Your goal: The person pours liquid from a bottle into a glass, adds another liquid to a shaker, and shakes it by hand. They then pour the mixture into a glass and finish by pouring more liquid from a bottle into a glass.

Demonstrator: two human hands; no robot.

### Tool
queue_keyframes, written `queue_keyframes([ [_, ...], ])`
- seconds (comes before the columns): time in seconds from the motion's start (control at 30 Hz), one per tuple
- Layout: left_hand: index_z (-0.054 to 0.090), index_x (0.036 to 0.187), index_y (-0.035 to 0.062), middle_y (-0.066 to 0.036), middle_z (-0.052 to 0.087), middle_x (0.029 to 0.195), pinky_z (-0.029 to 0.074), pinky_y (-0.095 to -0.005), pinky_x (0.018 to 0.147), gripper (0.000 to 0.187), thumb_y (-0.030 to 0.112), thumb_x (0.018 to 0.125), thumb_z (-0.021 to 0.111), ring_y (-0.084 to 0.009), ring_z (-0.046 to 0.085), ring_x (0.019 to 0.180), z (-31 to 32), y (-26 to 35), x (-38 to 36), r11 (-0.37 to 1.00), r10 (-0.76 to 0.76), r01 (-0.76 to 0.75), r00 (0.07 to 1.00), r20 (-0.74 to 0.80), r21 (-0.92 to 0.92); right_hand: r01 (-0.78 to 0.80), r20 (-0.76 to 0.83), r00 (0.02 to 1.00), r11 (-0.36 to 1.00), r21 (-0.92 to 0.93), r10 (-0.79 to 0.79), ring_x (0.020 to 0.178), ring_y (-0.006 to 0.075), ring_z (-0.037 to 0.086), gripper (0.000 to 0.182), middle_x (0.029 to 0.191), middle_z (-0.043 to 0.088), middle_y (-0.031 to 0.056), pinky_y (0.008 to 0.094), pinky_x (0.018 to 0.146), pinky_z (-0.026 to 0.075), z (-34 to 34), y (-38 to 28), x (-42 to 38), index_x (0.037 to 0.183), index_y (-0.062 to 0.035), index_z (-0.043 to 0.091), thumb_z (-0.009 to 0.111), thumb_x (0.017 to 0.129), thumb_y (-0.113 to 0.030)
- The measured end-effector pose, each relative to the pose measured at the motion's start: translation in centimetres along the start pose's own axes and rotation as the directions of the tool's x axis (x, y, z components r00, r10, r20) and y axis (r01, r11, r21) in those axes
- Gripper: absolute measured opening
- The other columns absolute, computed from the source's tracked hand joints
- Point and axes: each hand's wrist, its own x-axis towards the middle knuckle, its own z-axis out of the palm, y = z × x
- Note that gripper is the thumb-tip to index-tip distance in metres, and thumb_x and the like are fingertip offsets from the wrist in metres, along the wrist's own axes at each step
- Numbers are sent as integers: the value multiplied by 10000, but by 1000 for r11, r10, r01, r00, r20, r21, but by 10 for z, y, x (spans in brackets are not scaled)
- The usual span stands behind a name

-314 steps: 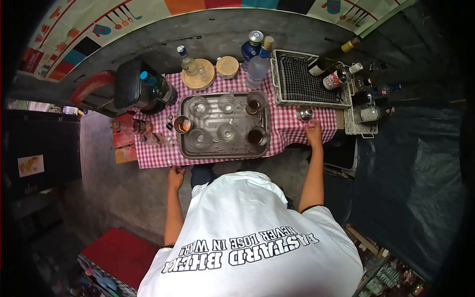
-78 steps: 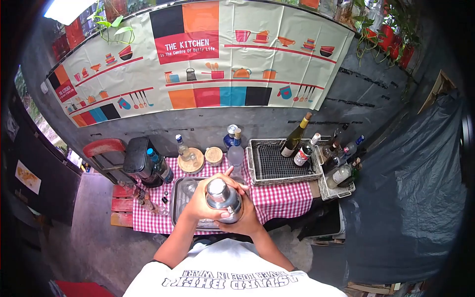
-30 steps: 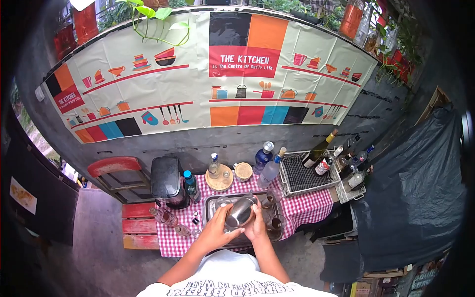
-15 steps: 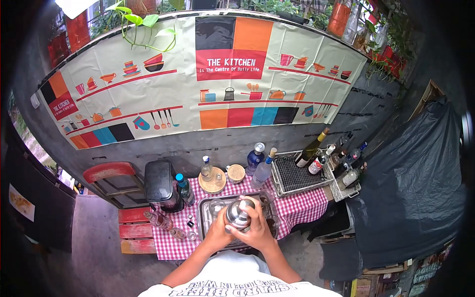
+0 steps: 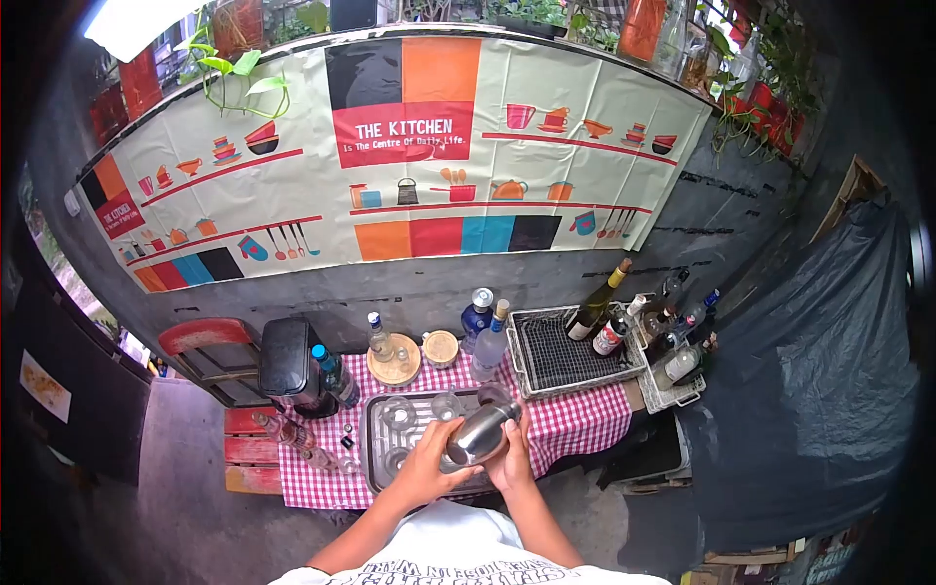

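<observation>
A shiny metal cocktail shaker (image 5: 481,437) lies tilted between my two hands, over the near right part of the tray. My left hand (image 5: 436,470) wraps its lower left end. My right hand (image 5: 512,462) grips the other side, fingers reaching up along the right end. Below is a grey rimmed tray (image 5: 366,448) bearing several clear glasses, among them one glass (image 5: 398,412) at the far left corner and another glass (image 5: 447,406) beside it. My hands and the shaker hide part of the tray.
A blue-capped bottle (image 5: 334,375) and black bin (image 5: 288,366) stand left. Behind the tray are a round wooden board (image 5: 394,369) with a small bottle, a lidded mug (image 5: 440,348) and a frosted bottle (image 5: 489,346). A wire basket (image 5: 546,375) holds bottles at right.
The shaker has gone from upright, top toward me, to tilted sideways, still in both hands. My right hand has shifted to its right end. The view has swung right.
</observation>
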Motion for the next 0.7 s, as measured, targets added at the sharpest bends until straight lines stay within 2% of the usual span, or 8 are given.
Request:
queue_keyframes([
  [0.17,462,1388,23,-165,536,1187,491,-386,915,759,335,793,815,-299,588,1078,25,13,6,987,-160,160,985,61,-7,-157,-77,983,976,149,169,1265,241,481,501,1368,456,60,451,1046,447,-57,14,6,1455,-231,313,526,1009,-312],
  [0.33,461,1382,22,-205,557,1259,459,-387,992,741,308,794,810,-314,571,1180,38,17,8,971,-239,241,966,95,-4,-138,-80,986,987,77,144,1273,239,463,603,1385,426,69,437,1041,449,-61,-7,7,1479,-180,260,588,976,-234],
  [0.43,422,1401,25,-216,559,1297,457,-390,1004,781,254,774,826,-315,578,1198,45,8,3,950,-304,309,946,114,-32,163,97,985,947,-277,-141,1275,211,420,854,1400,354,113,383,1034,430,-55,-23,11,1499,-139,192,722,836,-48],
  [0.47,404,1410,26,-213,562,1296,459,-392,1003,799,238,767,830,-315,583,1197,47,7,1,934,-351,356,929,120,-20,265,190,962,827,-495,-195,1255,215,439,886,1379,370,119,368,1024,433,-51,-33,11,1486,-100,200,767,806,-78],
  [0.57,371,1411,34,-222,579,1273,475,-411,981,807,194,758,817,-339,596,1187,70,-14,-7,938,-331,334,942,48,-90,501,490,851,567,-654,-188,1210,290,531,853,1377,420,164,395,984,485,-26,-53,3,1442,-99,279,815,779,-115],
  [0.6,364,1404,36,-237,585,1266,485,-424,965,806,190,753,813,-369,604,1172,73,-16,-7,944,-307,304,952,-4,-131,504,494,850,563,-655,-186,1210,290,531,853,1377,420,164,395,984,485,-15,-61,-1,1442,-99,279,815,779,-115],
  [0.67,370,1397,33,-237,587,1262,485,-427,966,799,175,745,810,-373,602,1177,73,-14,-6,946,-295,288,955,-21,-149,744,741,664,189,-641,-101,1216,366,543,789,1372,437,200,426,981,500,4,-73,-7,1393,-124,349,833,770,-172],
  [0.7,376,1391,31,-238,590,1258,485,-430,968,793,160,738,807,-376,601,1183,73,-12,-7,947,-286,277,958,-35,-164,773,777,628,165,-613,-53,1209,420,536,757,1350,446,212,463,985,499,9,-74,-8,1355,-145,388,844,754,-201],
])
